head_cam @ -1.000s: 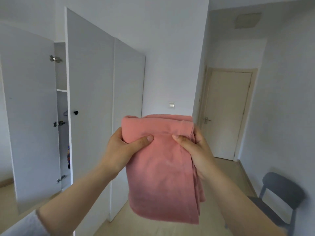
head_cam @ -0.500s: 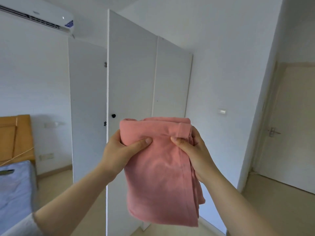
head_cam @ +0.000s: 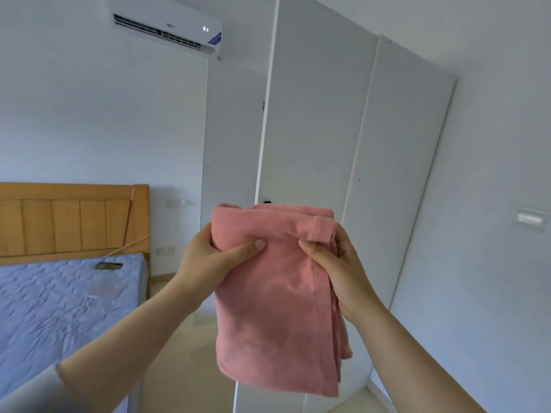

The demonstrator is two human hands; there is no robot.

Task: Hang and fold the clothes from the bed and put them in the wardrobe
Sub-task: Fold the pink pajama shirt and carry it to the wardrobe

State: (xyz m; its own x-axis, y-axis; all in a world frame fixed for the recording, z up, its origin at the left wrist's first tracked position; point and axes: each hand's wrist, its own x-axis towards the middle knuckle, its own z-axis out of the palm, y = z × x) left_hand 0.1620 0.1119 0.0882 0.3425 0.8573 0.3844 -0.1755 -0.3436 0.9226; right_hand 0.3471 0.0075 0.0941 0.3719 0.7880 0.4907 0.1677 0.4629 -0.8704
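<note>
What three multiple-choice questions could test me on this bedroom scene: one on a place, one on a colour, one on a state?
1. Where is the air conditioner?
A. high on the wall, left of the wardrobe
B. low beside the wardrobe
C. on top of the wardrobe

2. What colour is the folded garment?
A. blue
B. pink
C. white

3. How is the garment held?
A. the left hand and the right hand each grip it near its top fold
B. one hand alone holds it
C. it lies loose on two flat palms

Answers:
1 A: the unit sits near the ceiling, left of the wardrobe.
2 B: the cloth is salmon pink throughout.
3 A: a thumb presses the front at each side, and the rest of the garment hangs down.
</note>
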